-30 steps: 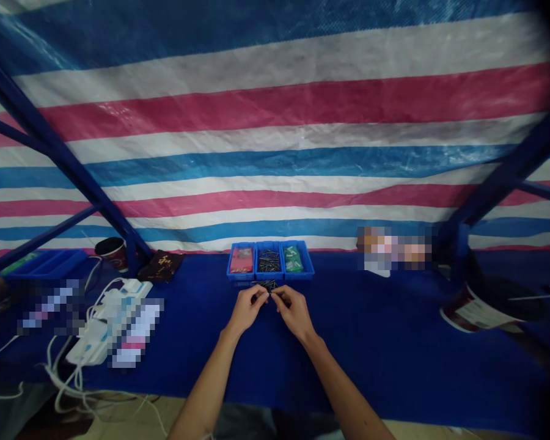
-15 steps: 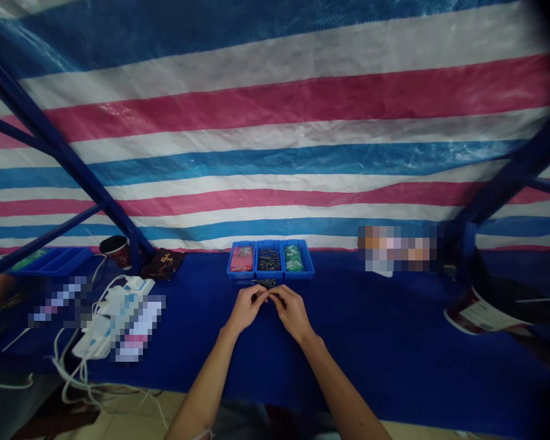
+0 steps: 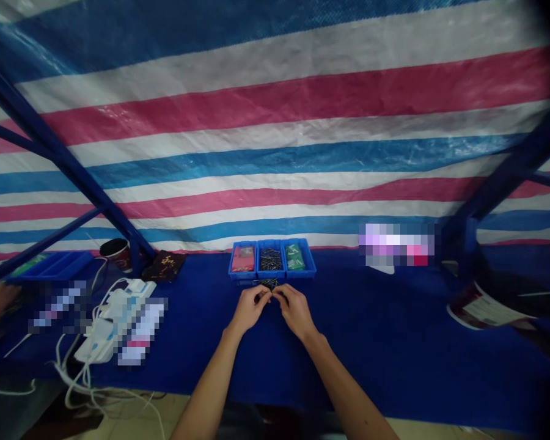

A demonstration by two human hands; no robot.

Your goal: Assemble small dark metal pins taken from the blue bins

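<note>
The left hand (image 3: 250, 310) and right hand (image 3: 296, 311) meet, both grips narrow — what they hold is too small to tell — over thin dark metal pins (image 3: 269, 283), right by blue plastic bins (image 3: 242, 276)!

From here I can see glossy blue plastic bins (image 3: 256, 276) holding thin dark metal pins (image 3: 271, 259), on a matt woven blue cover (image 3: 394, 360), backed by a faintly shiny woven plastic tarp (image 3: 275, 153).

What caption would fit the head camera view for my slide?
Left hand and right hand meet above a small heap of dark pins before three blue bins on a blue-covered table.
</note>
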